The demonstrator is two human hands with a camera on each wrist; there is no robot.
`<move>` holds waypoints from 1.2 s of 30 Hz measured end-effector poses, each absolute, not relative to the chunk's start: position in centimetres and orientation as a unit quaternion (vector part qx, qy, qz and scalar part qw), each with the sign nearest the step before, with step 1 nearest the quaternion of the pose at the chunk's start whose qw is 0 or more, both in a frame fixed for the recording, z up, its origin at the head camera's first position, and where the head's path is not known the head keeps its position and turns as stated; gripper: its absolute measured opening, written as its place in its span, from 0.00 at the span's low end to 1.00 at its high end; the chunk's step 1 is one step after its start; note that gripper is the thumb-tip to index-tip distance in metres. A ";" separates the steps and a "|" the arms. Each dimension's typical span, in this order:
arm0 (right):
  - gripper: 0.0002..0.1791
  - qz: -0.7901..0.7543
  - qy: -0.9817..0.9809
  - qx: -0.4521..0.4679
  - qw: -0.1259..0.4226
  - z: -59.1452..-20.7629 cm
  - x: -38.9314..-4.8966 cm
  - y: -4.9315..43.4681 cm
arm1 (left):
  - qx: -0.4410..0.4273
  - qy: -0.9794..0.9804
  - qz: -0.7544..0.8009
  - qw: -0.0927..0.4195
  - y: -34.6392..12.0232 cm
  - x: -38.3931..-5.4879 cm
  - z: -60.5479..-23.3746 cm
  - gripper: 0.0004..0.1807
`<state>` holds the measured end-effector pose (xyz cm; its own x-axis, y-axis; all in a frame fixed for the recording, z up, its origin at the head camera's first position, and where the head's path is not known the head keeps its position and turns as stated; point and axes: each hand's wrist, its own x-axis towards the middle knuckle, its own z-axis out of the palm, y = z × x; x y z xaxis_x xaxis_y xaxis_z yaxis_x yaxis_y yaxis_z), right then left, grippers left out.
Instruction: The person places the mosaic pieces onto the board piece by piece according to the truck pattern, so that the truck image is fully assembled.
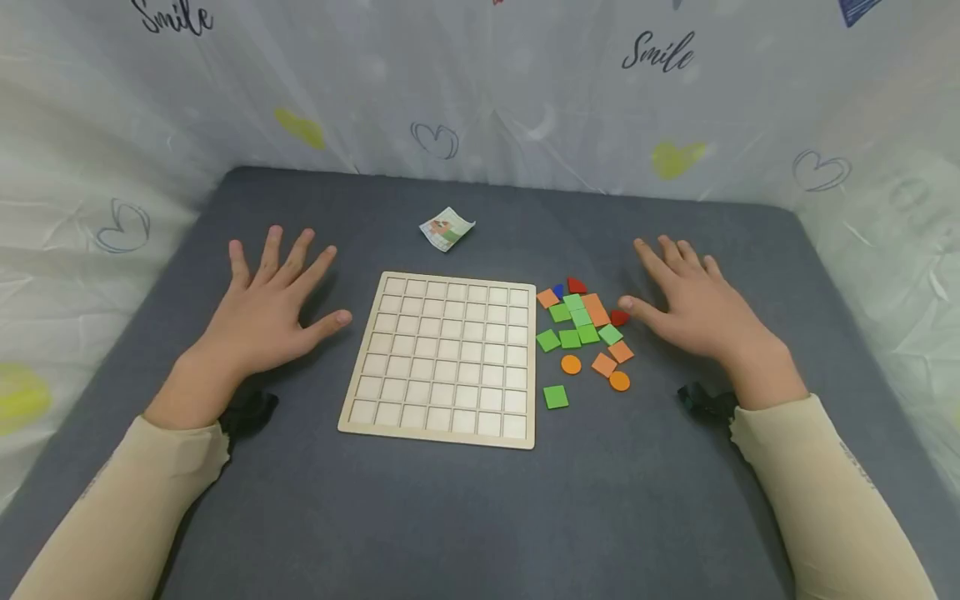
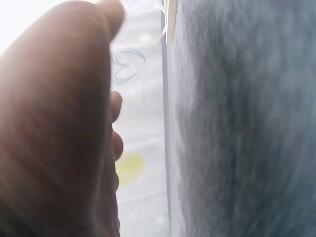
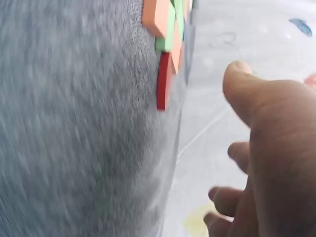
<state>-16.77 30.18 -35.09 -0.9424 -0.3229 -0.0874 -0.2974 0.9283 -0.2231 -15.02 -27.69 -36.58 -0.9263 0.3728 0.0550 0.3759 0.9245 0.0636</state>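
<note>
My left hand (image 1: pixel 262 321) is spread over the left part of the table, its thumb pointing at a wooden grid board (image 1: pixel 444 360) and holding nothing. On the other side my right hand (image 1: pixel 701 315) hovers with fingers extended, also with nothing in it. Its thumb tip is close to a red piece (image 1: pixel 619 317) at the edge of a loose group of flat pieces. Among them are several green squares (image 1: pixel 556 397), orange squares (image 1: pixel 603 365), two orange discs (image 1: pixel 571 364) and a blue piece (image 1: pixel 558 291). In the right wrist view the red piece (image 3: pixel 164 81) lies below the thumb.
A small printed paper (image 1: pixel 447 229) with curled edges lies behind the board. The dark grey table (image 1: pixel 450 517) is bordered by a white printed curtain (image 1: pixel 525 100) at the back and both sides. Dark straps (image 1: pixel 251 414) show at both wrists.
</note>
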 end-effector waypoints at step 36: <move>0.18 -0.272 0.895 -0.353 0.004 -38.9 -13.8 21.7 | -0.348 -0.892 -0.261 -0.124 -25.9 -15.3 -38.9 0.74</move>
<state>-13.79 21.73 -38.86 -0.7505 -0.6345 0.1847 -0.6299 0.6025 -0.4902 -15.32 -25.89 -38.86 -0.7279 0.6845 -0.0393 0.5558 0.6226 0.5508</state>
